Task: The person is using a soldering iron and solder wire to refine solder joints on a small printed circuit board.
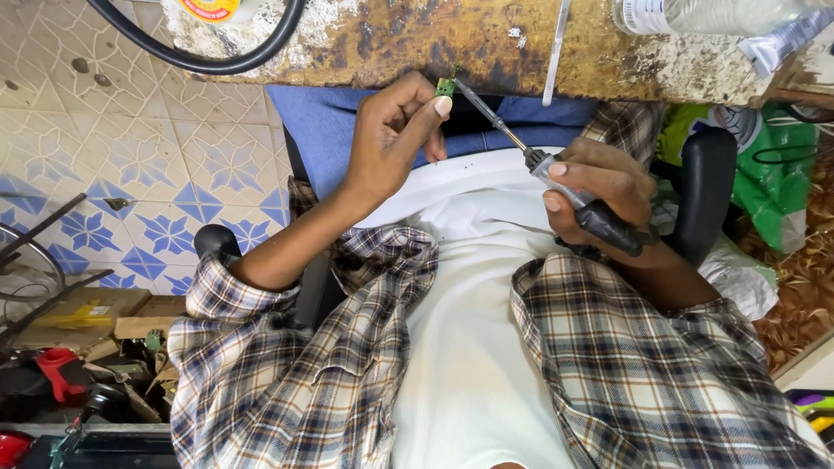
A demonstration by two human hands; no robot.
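At the far left, on the tiled floor [130, 156], lies a heap of cardboard pieces [95, 317] with a red tool [56, 369] just below them, near the lower left corner of the view. A black cable [217, 56] loops off the left end of the surface [391, 39], a worn, rust-stained slab running along the top. The left hand [391, 139] is raised just under the front edge of the surface, near its middle, with thumb and fingers pinched together on a small green board [446, 86]; the board sits at the fingertips, held up in the air just below that edge, not resting on anything. The tip of an iron [499, 126] touches or nearly touches the board from the right; which of the two cannot be told. Its thin metal shaft slants down and right into a grey and black handle, and the right hand [599, 204] is wrapped tight around that handle, thumb on top. Both forearms come out of rolled plaid sleeves [287, 373], over a white shirt [478, 347] and blue trousers [330, 122]. A thin white strip [556, 52] hangs over the front edge of the surface right of the middle. A clear bottle [721, 16] lies at the right end of the surface. Below it, right of the black armrest [704, 191], sits a green bag [773, 182].
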